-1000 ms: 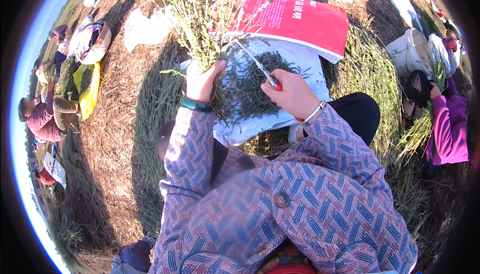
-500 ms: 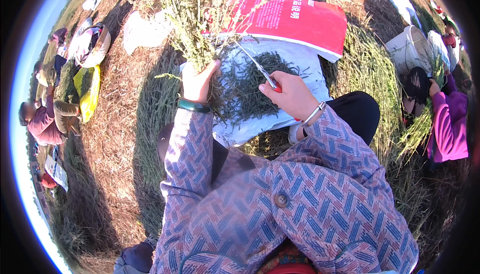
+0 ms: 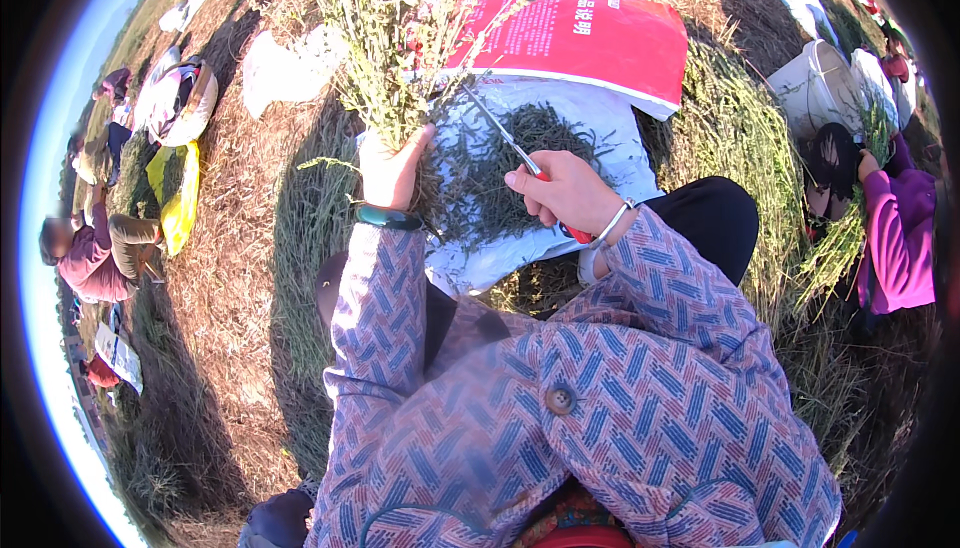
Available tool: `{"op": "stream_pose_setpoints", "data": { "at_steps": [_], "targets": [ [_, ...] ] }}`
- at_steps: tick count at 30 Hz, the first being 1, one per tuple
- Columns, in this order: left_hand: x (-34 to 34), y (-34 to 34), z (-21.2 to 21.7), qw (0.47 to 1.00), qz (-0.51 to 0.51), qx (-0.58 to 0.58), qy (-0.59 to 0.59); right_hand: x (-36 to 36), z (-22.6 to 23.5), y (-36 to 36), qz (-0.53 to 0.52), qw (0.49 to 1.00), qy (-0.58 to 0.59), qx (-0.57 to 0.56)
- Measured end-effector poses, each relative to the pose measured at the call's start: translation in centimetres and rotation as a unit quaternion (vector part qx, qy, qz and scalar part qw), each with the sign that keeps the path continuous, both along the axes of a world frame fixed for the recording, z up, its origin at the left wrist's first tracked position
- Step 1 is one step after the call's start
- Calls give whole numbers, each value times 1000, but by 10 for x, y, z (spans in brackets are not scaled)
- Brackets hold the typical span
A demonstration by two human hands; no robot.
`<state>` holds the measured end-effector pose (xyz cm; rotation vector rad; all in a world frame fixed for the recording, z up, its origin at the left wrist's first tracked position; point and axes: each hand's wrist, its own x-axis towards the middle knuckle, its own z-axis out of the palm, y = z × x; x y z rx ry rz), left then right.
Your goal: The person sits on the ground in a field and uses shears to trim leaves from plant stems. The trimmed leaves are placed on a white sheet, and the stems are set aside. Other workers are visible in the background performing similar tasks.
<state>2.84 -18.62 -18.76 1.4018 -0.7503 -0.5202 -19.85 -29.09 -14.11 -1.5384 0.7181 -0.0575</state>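
Your left hand (image 3: 392, 171) clasped a stem bundle (image 3: 388, 78) and your right hand (image 3: 570, 193) grasped scissors (image 3: 513, 146), whose slipping could have nicked your left thumb (image 3: 421, 137).

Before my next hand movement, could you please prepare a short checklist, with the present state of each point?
1. Left hand holds the stalk bundle: ok.
2. Right hand holds the red-handled scissors: ok.
3. Left thumb is apart from the blades: ok.
4. Blades touch the stalks: cannot tell; the tip lies close to them in this view.
5. Loose green cuttings lie on the white sheet: ok.
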Motion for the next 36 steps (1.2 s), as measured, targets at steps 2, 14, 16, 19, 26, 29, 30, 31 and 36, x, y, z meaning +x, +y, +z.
{"op": "stream_pose_setpoints", "data": {
  "at_steps": [2, 14, 16, 19, 26, 29, 30, 31, 36],
  "targets": [
    [-3, -1, 2, 1000, 8, -18, -4, 0, -1, -3, 1, 1000, -9, 0],
    [-1, -3, 3, 998, -4, -67, -9, -10, -20, -9, 4, 997, -32, 72],
    [-1, -4, 2, 998, 6, -53, -24, -7, -21, -10, -1, 997, -38, 69],
    [0, -3, 2, 999, -10, -23, -32, -2, -19, -12, -5, 996, -55, 64],
    [-4, -3, 3, 997, -38, -8, 71, -10, -11, -8, -47, 995, -9, -91],
    [-5, -4, 5, 993, -60, -28, 98, -7, -12, -3, -23, 920, 9, -391],
    [-5, -4, 6, 991, -62, -37, 109, -8, -13, -4, -22, 922, 41, -385],
    [-5, -4, 6, 990, -64, -47, 119, -6, -13, -4, -23, 914, 54, -401],
    [-4, -2, 9, 992, -68, -29, 104, -2, -12, -16, -22, 887, 113, -446]
  ]
}}
